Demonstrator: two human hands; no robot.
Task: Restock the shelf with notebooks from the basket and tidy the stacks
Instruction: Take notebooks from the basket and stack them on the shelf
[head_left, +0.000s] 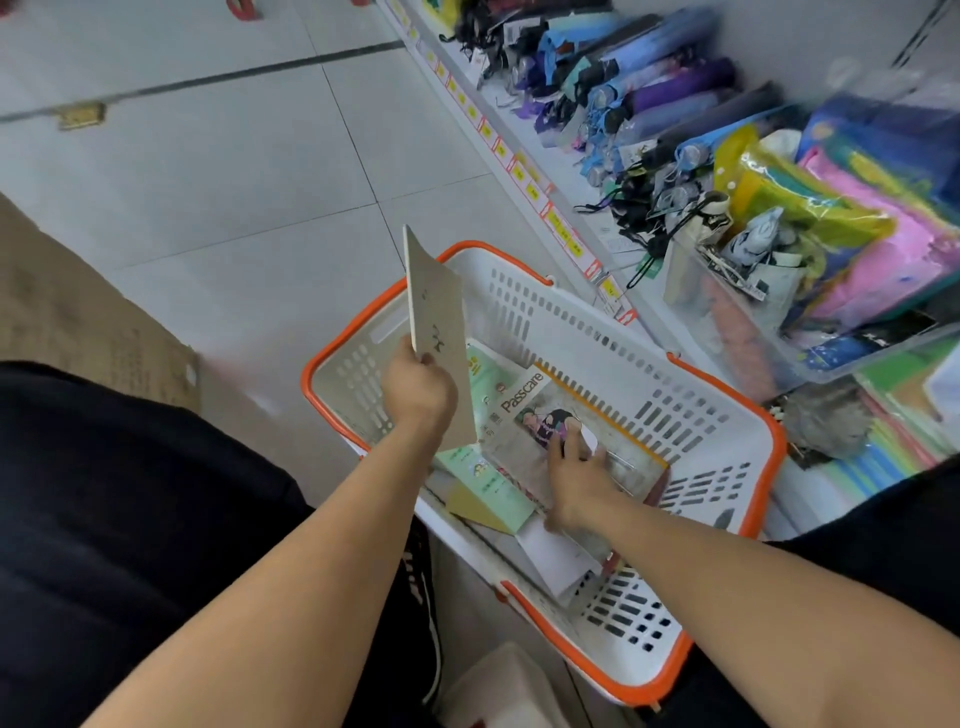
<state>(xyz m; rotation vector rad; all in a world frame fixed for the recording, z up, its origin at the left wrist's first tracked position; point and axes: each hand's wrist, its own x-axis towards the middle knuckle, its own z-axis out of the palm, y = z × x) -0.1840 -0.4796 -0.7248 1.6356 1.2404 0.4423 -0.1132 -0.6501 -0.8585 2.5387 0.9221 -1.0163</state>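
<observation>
Head view: left hand (418, 387) grips a beige notebook (436, 322) standing above its grip; right hand (576, 475) presses flat.

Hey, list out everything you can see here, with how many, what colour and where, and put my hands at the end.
basket: one, white with orange rim and handles, on the floor beside the shelf
beige notebook: one, raised over the basket's left end
Passcare notebook: one, pale with an orange edge, on top inside the basket
green notebooks: a few, light green, in the basket under the others; exact count unclear
folded umbrellas: many, blue, purple and black, on the shelf at upper right
plastic pouches: several, yellow, pink and blue, on the shelf at right
price tags: a row, yellow and red, along the shelf edge
left hand: holds the beige notebook
right hand: rests on the Passcare notebook
</observation>
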